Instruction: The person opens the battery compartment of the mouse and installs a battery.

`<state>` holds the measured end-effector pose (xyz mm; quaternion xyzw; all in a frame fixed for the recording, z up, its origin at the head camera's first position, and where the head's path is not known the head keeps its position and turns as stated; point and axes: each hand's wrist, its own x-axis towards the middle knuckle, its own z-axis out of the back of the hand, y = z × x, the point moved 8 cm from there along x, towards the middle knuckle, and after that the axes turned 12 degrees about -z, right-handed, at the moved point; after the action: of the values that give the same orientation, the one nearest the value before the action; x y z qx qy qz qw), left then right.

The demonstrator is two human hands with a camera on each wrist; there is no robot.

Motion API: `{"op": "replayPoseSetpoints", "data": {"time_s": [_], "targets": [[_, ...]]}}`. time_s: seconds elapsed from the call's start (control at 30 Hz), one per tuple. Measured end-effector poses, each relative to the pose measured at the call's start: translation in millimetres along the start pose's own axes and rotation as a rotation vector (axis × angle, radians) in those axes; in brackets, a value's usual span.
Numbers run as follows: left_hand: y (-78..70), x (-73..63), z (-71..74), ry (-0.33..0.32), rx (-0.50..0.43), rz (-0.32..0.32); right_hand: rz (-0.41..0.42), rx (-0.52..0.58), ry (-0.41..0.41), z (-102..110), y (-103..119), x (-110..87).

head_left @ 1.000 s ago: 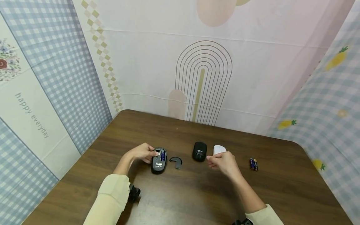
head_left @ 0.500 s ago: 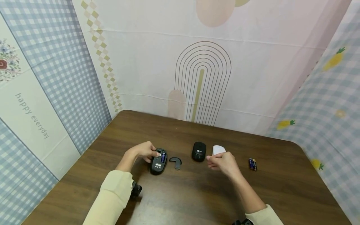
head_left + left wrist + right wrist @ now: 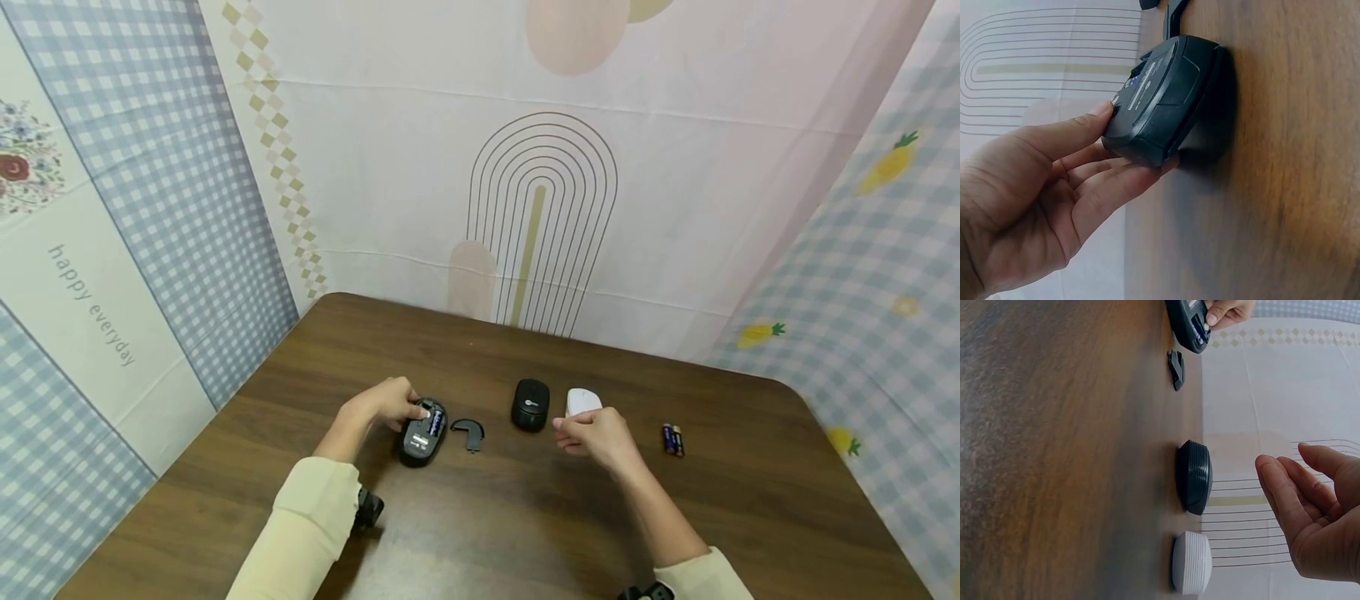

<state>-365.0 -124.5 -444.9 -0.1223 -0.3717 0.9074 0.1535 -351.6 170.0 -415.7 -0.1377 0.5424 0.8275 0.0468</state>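
My left hand (image 3: 386, 403) grips an upturned black computer mouse (image 3: 417, 443), thumb on its underside and fingers beneath its edge. A blue battery (image 3: 436, 422) shows in the mouse's uncovered compartment, right by the thumb. In the left wrist view this mouse (image 3: 1166, 106) is tilted close over the table, its side facing the camera. Just right of it lies the loose dark battery cover (image 3: 472, 435). My right hand (image 3: 598, 437) hovers in front of a white mouse (image 3: 582, 401); the right wrist view shows its fingers (image 3: 1285, 494) loosely bent with nothing between them.
A second black mouse (image 3: 531, 406) sits upright left of the white one. Two batteries (image 3: 672, 440) lie side by side on the right of the brown table (image 3: 480, 517). A patterned cloth (image 3: 390, 167) hangs behind the table's far edge.
The held mouse has turned slightly, its near end swinging left, and my left hand has shifted a little with it. My right hand stays in nearly the same place.
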Motion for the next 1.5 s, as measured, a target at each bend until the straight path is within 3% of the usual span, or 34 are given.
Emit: {"op": "replayPoseSetpoints", "data": {"time_s": [0.47,0.63,0.77,0.97,1.13,1.3,1.5], "targets": [[-4.5,4.8,1.8,-0.014,0.092,-0.02,-0.016,0.013,-0.009,6,-6,6.0],[-4.0,5.0,3.1,-0.025,0.115,-0.023,0.006,0.01,-0.016,10,-10,9.5],[-8.9,9.0,6.5,-0.05,0.193,-0.048,0.044,-0.032,-0.057,16,-15,14.7],[-25.3,22.0,7.4,-0.101,0.296,-0.104,0.245,-0.389,-0.243,24,-5,19.8],[-45.6,36.4,-9.4,-0.085,0.259,-0.177,0.478,-0.576,-0.35,16,11,21.6],[-66.4,51.1,-33.0,-0.052,0.209,-0.272,0.575,-0.752,-0.355,-5,18,30.2],[-84.1,68.4,-60.9,0.003,0.3,-0.326,0.608,-0.917,-0.279,-31,20,39.2]]}}
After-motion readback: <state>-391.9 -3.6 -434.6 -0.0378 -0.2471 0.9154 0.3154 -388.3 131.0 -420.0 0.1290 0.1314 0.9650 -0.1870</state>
